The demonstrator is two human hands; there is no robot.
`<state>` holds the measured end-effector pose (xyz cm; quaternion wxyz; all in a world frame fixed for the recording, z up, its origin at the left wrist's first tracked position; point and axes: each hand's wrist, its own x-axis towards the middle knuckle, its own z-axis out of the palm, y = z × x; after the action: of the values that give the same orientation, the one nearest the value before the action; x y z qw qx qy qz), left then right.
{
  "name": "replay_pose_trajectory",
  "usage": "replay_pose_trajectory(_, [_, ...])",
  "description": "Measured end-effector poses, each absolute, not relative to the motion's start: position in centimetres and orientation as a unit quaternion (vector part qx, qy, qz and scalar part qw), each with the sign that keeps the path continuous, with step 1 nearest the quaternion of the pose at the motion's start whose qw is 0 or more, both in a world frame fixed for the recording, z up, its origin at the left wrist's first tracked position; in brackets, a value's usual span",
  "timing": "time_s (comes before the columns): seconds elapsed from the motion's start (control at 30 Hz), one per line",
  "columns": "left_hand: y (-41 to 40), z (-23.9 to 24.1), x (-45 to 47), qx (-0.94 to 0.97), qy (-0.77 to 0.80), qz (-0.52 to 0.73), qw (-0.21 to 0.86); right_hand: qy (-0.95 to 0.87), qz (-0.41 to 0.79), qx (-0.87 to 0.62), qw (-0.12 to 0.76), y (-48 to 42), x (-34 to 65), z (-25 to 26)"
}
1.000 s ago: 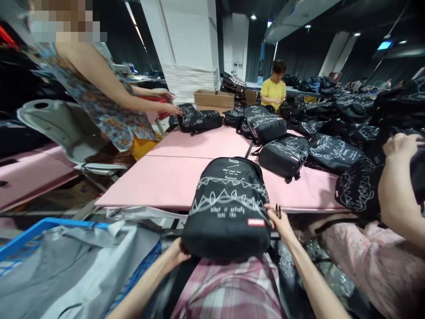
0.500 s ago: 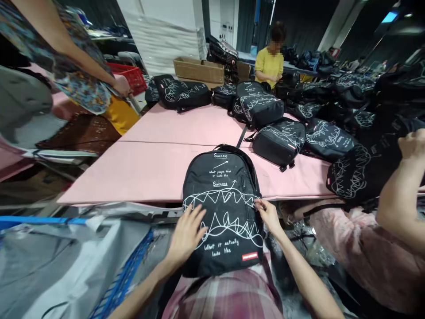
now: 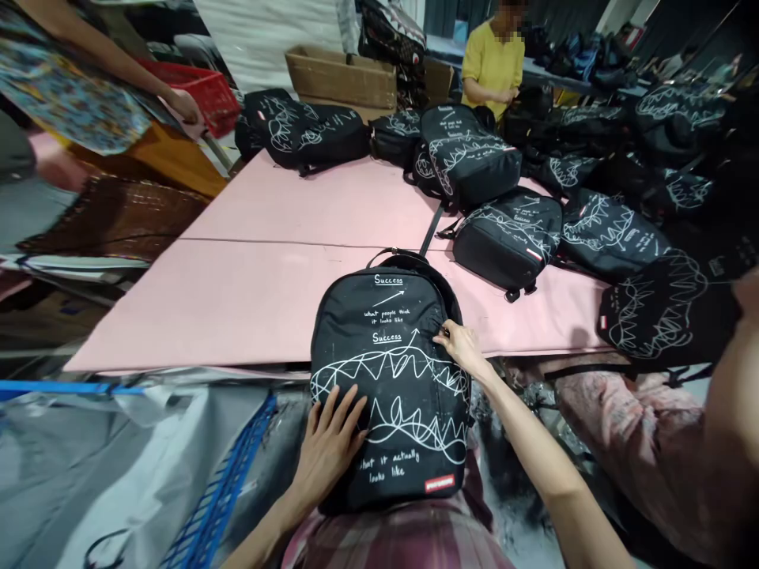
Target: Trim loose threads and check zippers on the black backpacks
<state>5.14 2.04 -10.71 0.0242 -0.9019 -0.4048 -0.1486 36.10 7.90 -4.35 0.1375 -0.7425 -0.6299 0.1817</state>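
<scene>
Head view: rounded black fabric backpack with white scrawled print [image 3: 385, 379], resting front side up at the near edge of the pink-covered table [image 3: 237, 304], top end overlapping the edge, bottom end against the maroon-and-white plaid clothing [image 3: 409, 541] at the lap. Left hand [image 3: 329, 454] laid on the lower left of the front, fingers spread, gripping nothing. Right hand [image 3: 466, 348] at the upper right side, fingers bent and bunched together; cannot tell the thing pinched, if any. Could slide down toward the lap, judging by the large part off the table and only a flat palm for steadying. Could pucker or scuff on the right side under a hard tug there. Might also snag on the narrow dark strap [image 3: 432, 229] just behind the top. Looks filled out and mostly smooth, with faint creasing toward the top. Reads "Success" twice, with arrows, looping zigzags across the middle and more handwriting below. Carries a small red rectangular label [image 3: 439, 484] at the lower right.
</scene>
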Motion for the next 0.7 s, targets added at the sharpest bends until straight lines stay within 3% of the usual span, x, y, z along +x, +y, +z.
replay_pose_trajectory(0.13, [3.0,-9.2,7.3,-0.899,-0.401,-0.176,-0.006,-0.693,0.247,-0.633,0.241,4.1,36.6,-5.1])
replay_pose_trajectory(0.2, [3.9,-8.5,9.5,-0.893,-0.397,-0.207,-0.042,-0.718,0.267,-0.592,0.249,1.5,36.8,-5.5])
replay_pose_trajectory(0.43, [7.5,-7.5,17.5,-0.836,-0.418,-0.255,-0.248,-0.681,0.159,-0.698,0.155,0.9,36.9,-5.1])
replay_pose_trajectory(0.6, [8.7,-7.7,16.9,-0.703,-0.521,-0.317,-0.366,-0.725,0.134,-0.675,0.026,6.1,34.0,-4.0])
replay_pose_trajectory(0.7, [8.7,-8.1,15.8,-0.668,-0.557,-0.3,-0.391,-0.742,0.145,-0.654,0.026,7.7,33.9,-4.3])
